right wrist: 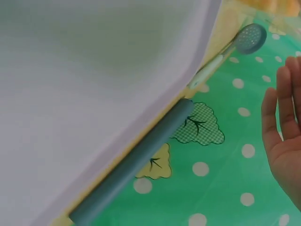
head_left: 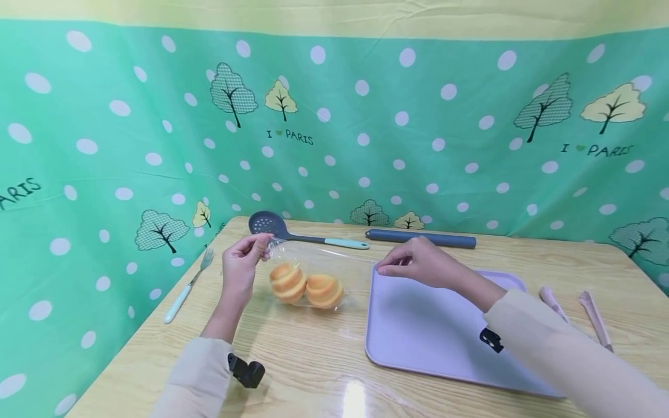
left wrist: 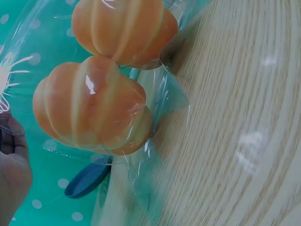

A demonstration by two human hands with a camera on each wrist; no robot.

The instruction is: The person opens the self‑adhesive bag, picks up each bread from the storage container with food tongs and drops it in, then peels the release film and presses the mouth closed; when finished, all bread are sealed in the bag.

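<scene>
A clear plastic bag (head_left: 342,264) with two ridged golden bread rolls (head_left: 288,283) in it hangs over the table between both hands. My left hand (head_left: 244,258) pinches the bag's left upper corner; in the left wrist view the rolls (left wrist: 94,106) show large through the shiny film. At the bag's other end, my right hand (head_left: 420,264) brings thumb and fingertips together on its right edge, above the left rim of a lilac tray (head_left: 444,331). The exact grip there is hard to see, the film being so clear.
Behind the bag lies a dark slotted spoon (head_left: 305,238) with a mint handle. A dark blue-grey cylinder (head_left: 420,238) lies along the back edge. At the left is a mint-handled fork (head_left: 188,287); right of the tray lie pinkish tongs (head_left: 596,319). A green curtain (head_left: 387,128) stands behind.
</scene>
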